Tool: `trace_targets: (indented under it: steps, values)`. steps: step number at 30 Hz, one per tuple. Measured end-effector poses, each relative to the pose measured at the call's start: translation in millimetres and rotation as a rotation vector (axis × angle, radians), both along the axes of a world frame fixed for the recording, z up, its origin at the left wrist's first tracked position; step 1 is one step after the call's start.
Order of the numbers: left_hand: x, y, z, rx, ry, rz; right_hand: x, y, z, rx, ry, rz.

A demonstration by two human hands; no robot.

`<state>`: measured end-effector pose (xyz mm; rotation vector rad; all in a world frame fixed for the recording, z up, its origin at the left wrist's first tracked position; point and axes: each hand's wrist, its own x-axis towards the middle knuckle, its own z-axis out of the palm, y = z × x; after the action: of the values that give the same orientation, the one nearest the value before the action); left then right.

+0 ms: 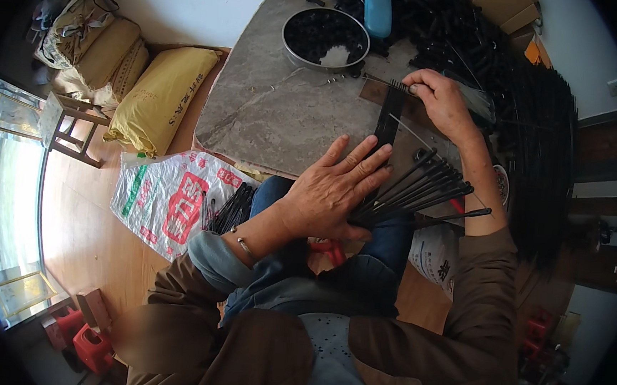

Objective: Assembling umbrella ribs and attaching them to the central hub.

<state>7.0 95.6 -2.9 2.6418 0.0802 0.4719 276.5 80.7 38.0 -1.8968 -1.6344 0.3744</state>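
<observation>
My left hand [341, 184] lies palm down with its fingers stretched out over the near end of a long black strip [387, 119]. From beneath it, several black rods [431, 179] with knobbed ends fan out to the right over my lap. At the strip's far end my right hand [440, 101] is closed in a pinch on a thin metal rod [381, 80], beside a row of small upright prongs [398, 85]. A lighter thin rod [409, 130] slants across the strip. My left fingers cover part of the strip and rods.
On the grey table [251, 95] stand a metal bowl [310, 64] of small black parts and a blue container [378, 11]. Black pieces [448, 30] heap up behind. Long thin black rods [541, 137] crowd the right side. A yellow sack [165, 97] and wooden stool [60, 114] stand left.
</observation>
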Motion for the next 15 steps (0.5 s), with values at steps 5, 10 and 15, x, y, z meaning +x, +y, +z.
trace_targets:
  steps: [5, 10, 15]
  values:
    - [-1.3, 1.8, -0.6, 0.069, 0.007, -0.013, -1.2, 2.9, 2.2, -0.019, 0.012, 0.001]
    - [-1.2, 1.4, -0.8, 0.042, 0.007, -0.011, -1.7, 6.4, -2.0, -0.03, 0.068, -0.024]
    - [-0.2, 0.7, 1.0, 0.008, 0.0, -0.009, -4.3, 1.2, 3.1, 0.121, 0.105, -0.051]
